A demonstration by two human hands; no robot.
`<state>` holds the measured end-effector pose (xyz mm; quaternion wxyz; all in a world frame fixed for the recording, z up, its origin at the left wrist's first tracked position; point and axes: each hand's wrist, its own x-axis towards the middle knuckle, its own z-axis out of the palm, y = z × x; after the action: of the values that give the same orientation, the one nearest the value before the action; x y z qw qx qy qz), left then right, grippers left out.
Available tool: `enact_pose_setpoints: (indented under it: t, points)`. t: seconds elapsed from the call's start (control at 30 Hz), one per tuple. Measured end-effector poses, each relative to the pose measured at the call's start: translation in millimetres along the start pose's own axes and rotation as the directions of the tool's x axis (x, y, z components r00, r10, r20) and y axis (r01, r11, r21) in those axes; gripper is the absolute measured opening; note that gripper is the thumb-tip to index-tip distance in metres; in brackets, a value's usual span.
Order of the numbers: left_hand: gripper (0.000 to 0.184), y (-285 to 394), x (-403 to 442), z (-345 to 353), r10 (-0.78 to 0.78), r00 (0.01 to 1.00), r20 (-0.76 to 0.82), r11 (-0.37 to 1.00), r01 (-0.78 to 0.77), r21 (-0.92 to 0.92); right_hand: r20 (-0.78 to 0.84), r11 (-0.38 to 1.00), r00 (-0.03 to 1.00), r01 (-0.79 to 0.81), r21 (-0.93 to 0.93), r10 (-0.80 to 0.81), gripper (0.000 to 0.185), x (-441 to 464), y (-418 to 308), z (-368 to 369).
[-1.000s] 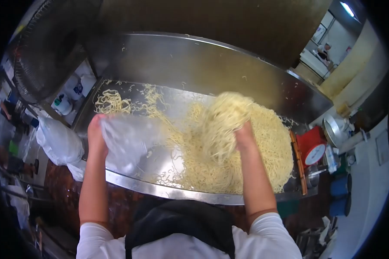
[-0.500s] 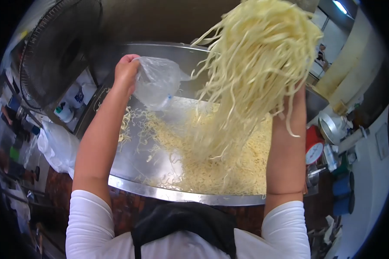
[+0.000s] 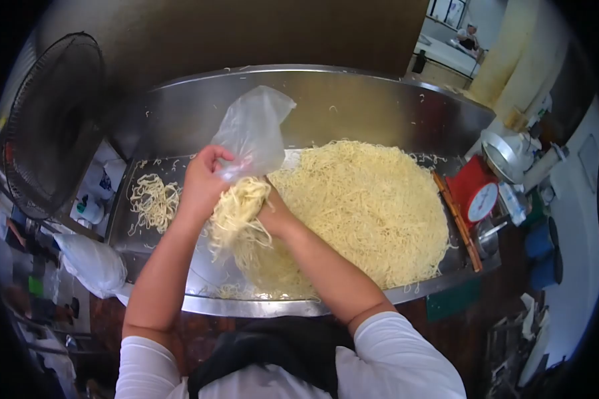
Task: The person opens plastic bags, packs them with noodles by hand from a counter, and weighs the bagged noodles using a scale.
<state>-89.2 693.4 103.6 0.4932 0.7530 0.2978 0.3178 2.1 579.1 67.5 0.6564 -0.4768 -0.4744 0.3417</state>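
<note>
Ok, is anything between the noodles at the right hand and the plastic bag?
Nothing visible: the bunch of noodles at the right hand appears to meet the lower end of the plastic bag. The left hand grips the bag beside them. How wide its mouth is can't be seen.

heap of thin noodles (image 3: 366, 219) is pale yellow | thin plastic bag (image 3: 256, 126) is clear, whitish | boxy scale (image 3: 462, 177) is red, round dial (image 3: 484, 202) white | slim stick (image 3: 458, 223) is orange-brown | broad metal trough (image 3: 353, 110) is silver-grey | cloth apron (image 3: 273, 346) is black

right hand (image 3: 277, 215) partly hidden behind noodles (image 3: 237, 207), scale dial (image 3: 484, 201) unreadably small
</note>
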Motion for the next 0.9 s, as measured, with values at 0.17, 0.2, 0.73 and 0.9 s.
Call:
enact_pose_setpoints:
  t: [0.17, 0.2, 0.73, 0.9]
  points:
    - [0.067, -41, -38, 12, 0.255, 0.952, -0.171, 0.962, -0.267, -0.054, 0.324, 0.002, 0.926, -0.33, 0.944, 0.195, 0.046, 32, 71, 15]
    - [0.067, -50, -44, 11, 0.227, 0.949, -0.219, 0.969, -0.244, -0.05, 0.328, 0.037, 0.921, -0.343, 0.939, 0.208, 0.038, 40, 67, 19]
    - [0.02, -78, -91, 24, 0.186, 0.935, -0.302, 0.979, -0.202, -0.023, 0.405, 0.644, 0.828, -0.558, 0.524, 0.388, 0.023, 15, 196, 1]
    - [0.018, -101, -82, 1, -0.009, 0.944, -0.33, 0.957, -0.087, -0.277, 0.509, 0.787, 0.604, -0.522, -0.329, 0.613, 0.043, 2, 78, -23]
